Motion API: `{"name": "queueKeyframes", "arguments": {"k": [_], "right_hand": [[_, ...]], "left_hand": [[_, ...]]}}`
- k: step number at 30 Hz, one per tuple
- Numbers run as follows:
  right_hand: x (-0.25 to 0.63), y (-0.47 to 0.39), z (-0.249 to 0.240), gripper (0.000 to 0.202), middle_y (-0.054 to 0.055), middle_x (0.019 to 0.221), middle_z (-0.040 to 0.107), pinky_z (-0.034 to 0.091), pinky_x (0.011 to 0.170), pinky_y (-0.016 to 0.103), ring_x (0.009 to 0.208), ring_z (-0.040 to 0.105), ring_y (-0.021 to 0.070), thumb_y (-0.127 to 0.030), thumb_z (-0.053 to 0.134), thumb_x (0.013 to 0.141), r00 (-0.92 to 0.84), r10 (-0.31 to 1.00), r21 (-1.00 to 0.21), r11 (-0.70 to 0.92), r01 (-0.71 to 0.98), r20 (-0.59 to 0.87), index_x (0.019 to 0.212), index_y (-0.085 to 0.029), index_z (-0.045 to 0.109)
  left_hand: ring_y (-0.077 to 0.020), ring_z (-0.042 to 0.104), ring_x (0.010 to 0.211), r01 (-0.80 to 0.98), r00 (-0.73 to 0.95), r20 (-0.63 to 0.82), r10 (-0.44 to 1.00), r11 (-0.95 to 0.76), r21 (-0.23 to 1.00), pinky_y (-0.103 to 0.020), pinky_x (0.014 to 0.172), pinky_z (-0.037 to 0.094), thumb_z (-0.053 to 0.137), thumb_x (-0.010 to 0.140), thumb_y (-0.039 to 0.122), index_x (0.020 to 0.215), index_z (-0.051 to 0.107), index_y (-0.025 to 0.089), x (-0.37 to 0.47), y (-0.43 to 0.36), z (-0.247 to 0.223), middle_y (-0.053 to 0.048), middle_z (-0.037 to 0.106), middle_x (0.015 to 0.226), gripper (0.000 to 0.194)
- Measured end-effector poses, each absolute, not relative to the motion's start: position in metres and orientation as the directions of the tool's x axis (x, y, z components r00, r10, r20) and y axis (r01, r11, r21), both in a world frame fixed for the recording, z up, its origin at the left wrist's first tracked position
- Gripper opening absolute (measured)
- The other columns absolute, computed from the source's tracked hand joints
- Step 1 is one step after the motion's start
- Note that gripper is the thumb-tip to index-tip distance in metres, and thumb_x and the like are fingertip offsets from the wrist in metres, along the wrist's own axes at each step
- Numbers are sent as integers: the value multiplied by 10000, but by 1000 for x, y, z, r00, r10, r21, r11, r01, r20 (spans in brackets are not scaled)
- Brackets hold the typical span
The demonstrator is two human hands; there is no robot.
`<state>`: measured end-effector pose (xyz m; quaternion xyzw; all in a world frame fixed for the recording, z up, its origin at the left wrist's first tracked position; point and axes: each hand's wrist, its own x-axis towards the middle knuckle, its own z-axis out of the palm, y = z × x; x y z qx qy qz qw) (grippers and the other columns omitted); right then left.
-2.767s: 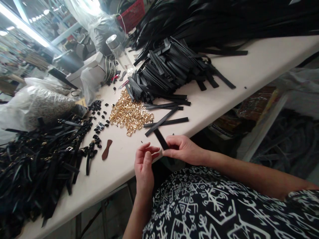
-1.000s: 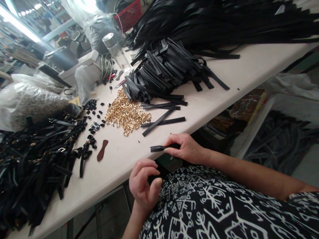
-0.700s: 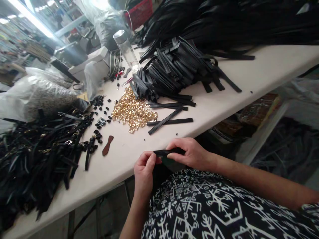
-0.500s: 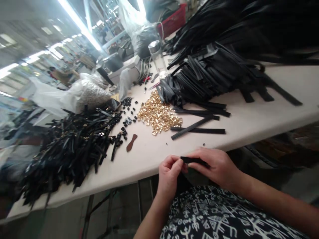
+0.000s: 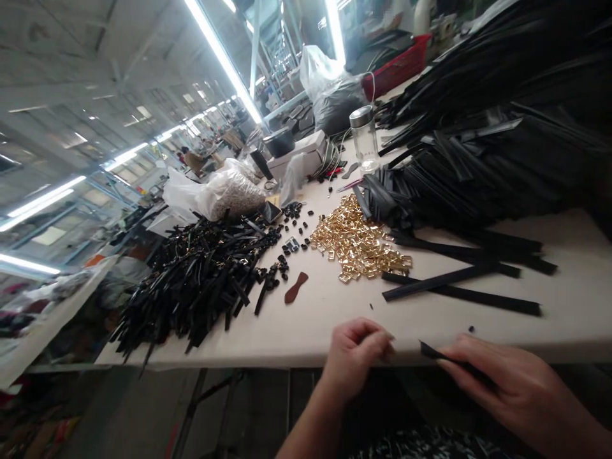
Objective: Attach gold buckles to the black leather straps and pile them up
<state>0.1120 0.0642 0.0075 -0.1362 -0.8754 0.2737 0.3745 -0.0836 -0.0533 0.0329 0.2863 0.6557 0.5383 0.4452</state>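
A narrow black strip (image 5: 429, 351) is observed at the near edge of the counter (image 5: 329, 331), gripped in the right hand (image 5: 507, 379); its free end is directed toward the left hand (image 5: 358, 350), and the remainder is largely covered by the palm. The fingers of the right hand are closed on the strip, the thumb being set below and the index finger above. The fingers of the left hand are curled inward, with the thumb drawn close to the index finger; the strip is not touched by them, and whether anything small is pinched there cannot be told. Contact between the strip and the counter cannot be determined. Beyond the right hand, a crossed pair of loose black strips (image 5: 488, 298) is noted, backed by a large bundle of black strips (image 5: 440, 191). A heap of gold-coloured metal loops (image 5: 358, 239) is found beside the bundle, with a lidded glass bottle (image 5: 366, 143) standing upright behind it. A brown waisted piece (image 5: 296, 288) is laid flat between the left hand and a heap of black straps (image 5: 191, 287), in which gold-coloured fittings are visible. Small black pieces (image 5: 291, 210) are scattered between the two heaps.
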Motion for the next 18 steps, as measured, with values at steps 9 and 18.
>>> {"name": "queueKeyframes", "arguments": {"k": [9, 18], "right_hand": [[135, 76, -9, 136, 57, 817, 702, 531, 557, 354, 674, 697, 253, -303, 539, 983, -619, 546, -580, 796, 174, 564, 921, -270, 655], [132, 76, -10, 170, 23, 785, 696, 499, 536, 324, 624, 674, 220, -358, 550, 969, -628, 564, -612, 772, 171, 537, 874, -262, 654]], "left_hand": [[-217, 602, 814, 483, -820, 138, 556, 541, 689, -324, 817, 425, 648, 790, 351, 803, 679, 194, -265, -72, 43, -50, 671, 802, 160], [-238, 612, 869, 460, -811, 30, 585, 603, 652, -341, 886, 383, 685, 673, 89, 597, 633, 202, -279, -39, 34, -45, 654, 692, 146]]}}
